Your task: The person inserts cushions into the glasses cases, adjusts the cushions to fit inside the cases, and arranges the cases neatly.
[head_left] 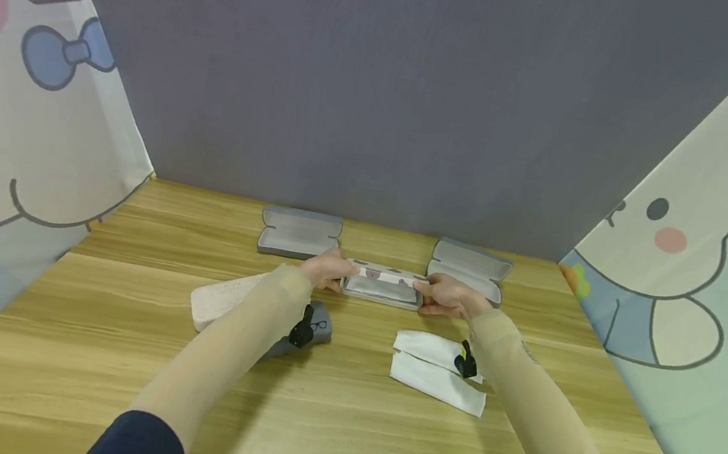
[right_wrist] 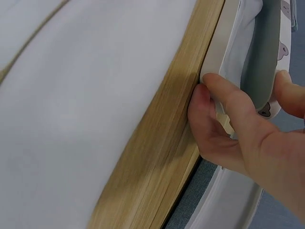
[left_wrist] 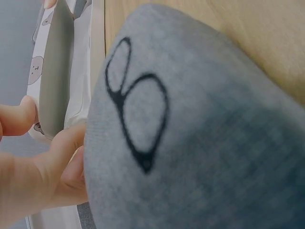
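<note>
In the middle of the table both hands hold a white glasses case (head_left: 382,301) with small animal faces printed on its lid (head_left: 393,271). The lid is partly raised, and a pale cloth (right_wrist: 240,36) lies inside. My left hand (head_left: 329,267) grips the case's left end, thumb on the lid and fingers at the lower shell. At the opposite end my right hand (head_left: 454,296) does the same; the right wrist view has its thumb (right_wrist: 286,93) on the lid edge and its fingers (right_wrist: 228,93) along the bottom shell.
Two open grey glasses cases stand behind, one left (head_left: 298,241) and one right (head_left: 470,260). Under the left forearm lie a pale speckled case (head_left: 223,297) and a grey case (left_wrist: 190,109) printed with glasses. Two white cloths (head_left: 436,384) lie near the right forearm.
</note>
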`<action>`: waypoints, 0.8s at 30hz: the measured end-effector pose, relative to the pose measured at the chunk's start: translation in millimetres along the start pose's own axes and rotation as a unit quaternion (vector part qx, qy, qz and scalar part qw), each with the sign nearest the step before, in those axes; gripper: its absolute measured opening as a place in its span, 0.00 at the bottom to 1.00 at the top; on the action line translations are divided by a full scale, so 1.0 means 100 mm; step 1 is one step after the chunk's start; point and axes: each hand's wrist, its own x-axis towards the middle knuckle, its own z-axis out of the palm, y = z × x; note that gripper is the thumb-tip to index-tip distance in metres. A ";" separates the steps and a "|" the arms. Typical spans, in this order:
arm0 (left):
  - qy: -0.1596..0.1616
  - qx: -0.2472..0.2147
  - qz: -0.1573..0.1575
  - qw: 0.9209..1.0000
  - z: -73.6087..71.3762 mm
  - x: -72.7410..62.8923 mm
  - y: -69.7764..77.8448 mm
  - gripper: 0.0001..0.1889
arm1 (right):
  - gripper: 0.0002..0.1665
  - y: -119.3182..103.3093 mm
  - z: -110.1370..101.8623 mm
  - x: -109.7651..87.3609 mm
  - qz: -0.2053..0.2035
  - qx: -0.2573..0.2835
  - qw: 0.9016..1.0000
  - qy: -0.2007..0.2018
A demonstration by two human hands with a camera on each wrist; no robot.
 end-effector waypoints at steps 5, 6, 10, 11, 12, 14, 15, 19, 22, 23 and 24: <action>0.003 0.017 -0.001 1.000 0.00 0.02 -0.02 0.41 | 0.22 0.01 0.00 0.00 -0.003 -0.021 1.000 0.000; 0.004 0.023 -0.003 1.000 0.00 0.01 -0.02 0.41 | 0.23 0.01 0.01 -0.01 -0.003 -0.023 1.000 -0.001; 0.009 0.044 -0.003 0.999 -0.01 -0.01 -0.03 0.39 | 0.34 0.00 0.01 -0.02 -0.002 -0.029 1.000 -0.003; 0.010 0.048 -0.004 0.999 -0.01 -0.01 -0.03 0.39 | 0.36 0.00 0.01 -0.02 -0.003 -0.028 1.000 -0.003; 0.010 0.051 -0.004 0.999 -0.01 -0.02 -0.03 0.39 | 0.38 0.00 0.02 -0.02 -0.003 -0.030 1.000 -0.004; 0.010 0.056 -0.004 0.998 0.00 -0.03 -0.03 0.38 | 0.41 0.00 0.02 -0.02 -0.004 -0.028 1.000 -0.004; 0.011 0.056 -0.004 0.998 0.00 -0.04 -0.03 0.38 | 0.41 0.01 0.02 -0.02 -0.004 -0.028 1.000 -0.005; 0.012 0.058 -0.007 0.998 0.00 -0.06 -0.03 0.38 | 0.41 0.02 0.03 -0.02 -0.009 -0.029 1.000 -0.007; 0.015 0.062 -0.010 0.998 0.00 -0.06 -0.03 0.38 | 0.40 0.02 0.04 -0.02 -0.014 -0.034 0.999 -0.005; 0.016 0.062 -0.010 0.998 0.01 -0.06 -0.03 0.38 | 0.39 0.03 0.04 -0.02 -0.015 -0.035 0.999 -0.003; 0.017 0.060 -0.010 0.998 0.01 -0.06 -0.03 0.38 | 0.39 0.03 0.04 -0.02 -0.017 -0.036 0.999 -0.002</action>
